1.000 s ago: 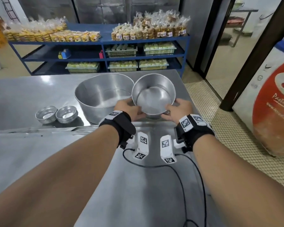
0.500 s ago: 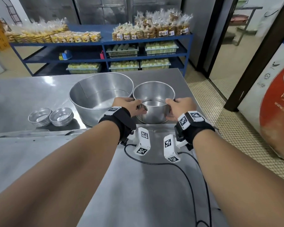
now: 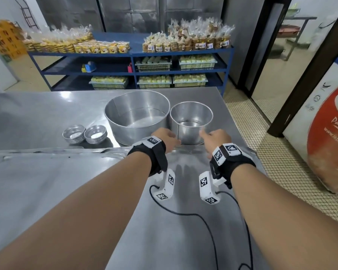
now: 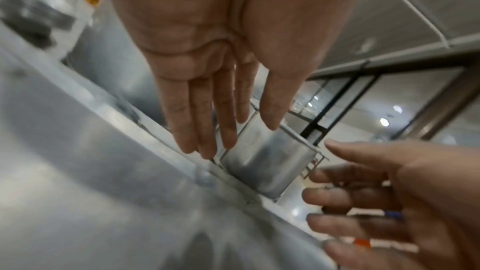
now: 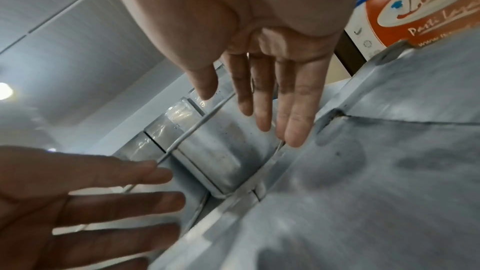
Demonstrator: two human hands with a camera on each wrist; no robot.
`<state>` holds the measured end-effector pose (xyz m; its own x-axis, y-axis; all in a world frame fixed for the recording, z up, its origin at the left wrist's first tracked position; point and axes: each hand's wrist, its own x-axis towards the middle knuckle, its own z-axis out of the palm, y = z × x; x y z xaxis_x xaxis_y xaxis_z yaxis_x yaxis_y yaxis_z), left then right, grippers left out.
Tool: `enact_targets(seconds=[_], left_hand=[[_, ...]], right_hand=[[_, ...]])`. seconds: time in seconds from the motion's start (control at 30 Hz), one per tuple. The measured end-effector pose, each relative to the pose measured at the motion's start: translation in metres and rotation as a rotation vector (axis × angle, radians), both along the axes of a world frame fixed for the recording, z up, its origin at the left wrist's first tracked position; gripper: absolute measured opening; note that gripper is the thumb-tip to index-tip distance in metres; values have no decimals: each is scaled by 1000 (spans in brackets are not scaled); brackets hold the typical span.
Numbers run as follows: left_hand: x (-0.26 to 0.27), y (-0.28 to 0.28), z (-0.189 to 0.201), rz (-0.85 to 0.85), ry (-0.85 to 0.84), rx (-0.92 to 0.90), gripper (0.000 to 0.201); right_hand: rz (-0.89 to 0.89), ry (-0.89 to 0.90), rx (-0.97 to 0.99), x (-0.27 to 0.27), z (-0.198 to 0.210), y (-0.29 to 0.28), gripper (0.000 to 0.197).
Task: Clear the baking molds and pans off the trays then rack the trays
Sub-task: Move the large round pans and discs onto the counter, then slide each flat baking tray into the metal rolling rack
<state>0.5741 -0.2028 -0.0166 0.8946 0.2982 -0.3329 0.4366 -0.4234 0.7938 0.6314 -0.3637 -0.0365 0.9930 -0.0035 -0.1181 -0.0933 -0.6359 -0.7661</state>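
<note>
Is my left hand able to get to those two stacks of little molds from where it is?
Probably yes. The left hand is open and holds nothing, and the small mold stacks stand on bare table to its left, with nothing between; the large pan stands behind that path.

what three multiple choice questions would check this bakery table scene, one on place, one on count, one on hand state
1. The small round pan stands where?
A. right of the large round pan
B. inside it
C. on the floor

2. How many stacks of small fluted molds are on the table?
A. one
B. two
C. four

3. The left hand and right hand are
A. gripping the small pan
B. open, fingers straight, holding nothing
C. in fists

Answers: 1 A, the pans stand side by side; 2 B, two stacks sit left of the large pan; 3 B, both wrist views show straight fingers off the pan.
</note>
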Motion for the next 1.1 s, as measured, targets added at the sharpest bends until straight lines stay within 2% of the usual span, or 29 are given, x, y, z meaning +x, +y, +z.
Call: enact_targets(seconds=[0.1, 0.27, 0.5, 0.63, 0.77, 0.87, 0.97, 1.1], left_hand=[[-38, 7, 6, -103, 66, 272, 44], [-120, 22, 15, -197, 173, 430, 53], [-270, 59, 4, -328, 325, 512, 49], [-356, 85, -10, -444, 354, 622, 37], [-440, 110, -15, -526, 375, 654, 35], [-494, 131, -24, -543, 365, 680, 48], [-542, 154, -39, -522, 340, 668, 75], [-593, 179, -47, -492, 332, 616, 87]], right_hand=[[137, 60, -219, -33, 7, -1, 34], [302, 202, -461, -106, 12, 10, 26], [371, 261, -530, -254, 18, 57, 33], [354, 311, -521, -347, 22, 81, 39], [374, 383, -530, -436, 24, 102, 41], [365, 404, -532, -494, 26, 119, 23], [355, 432, -570, -543, 31, 130, 27], [311, 466, -582, -585, 22, 137, 21]])
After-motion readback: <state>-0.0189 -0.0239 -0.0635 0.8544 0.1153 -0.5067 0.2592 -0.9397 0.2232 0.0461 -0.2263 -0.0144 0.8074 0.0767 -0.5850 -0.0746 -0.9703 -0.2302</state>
